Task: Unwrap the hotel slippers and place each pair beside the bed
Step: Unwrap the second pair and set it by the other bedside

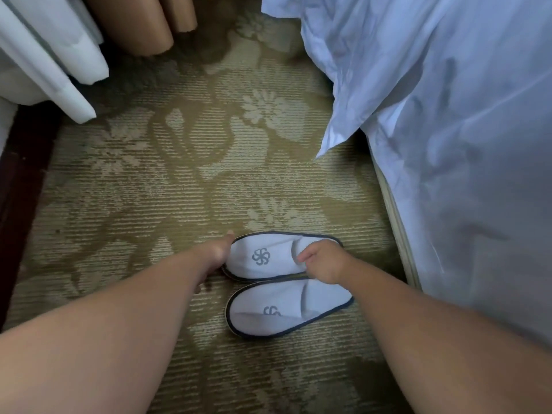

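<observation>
1. Slippers lie unwrapped on the carpet just beside the bed: far slipper and near slipper, touching, long axes left to right, heels toward the bed.
2. I see the right hand pinching the far slipper's upper, fingers curled.
3. The left hand rests against its toe; I cannot tell whether it grips.
4. I judge both hands equally near for squaring it.

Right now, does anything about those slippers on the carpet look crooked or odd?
Slightly. The nearer slipper has its top creased flat, a fold hiding half its logo, and it lies at a small angle to the farther slipper, which the right hand grips. Nothing looks torn or spilled.
</observation>
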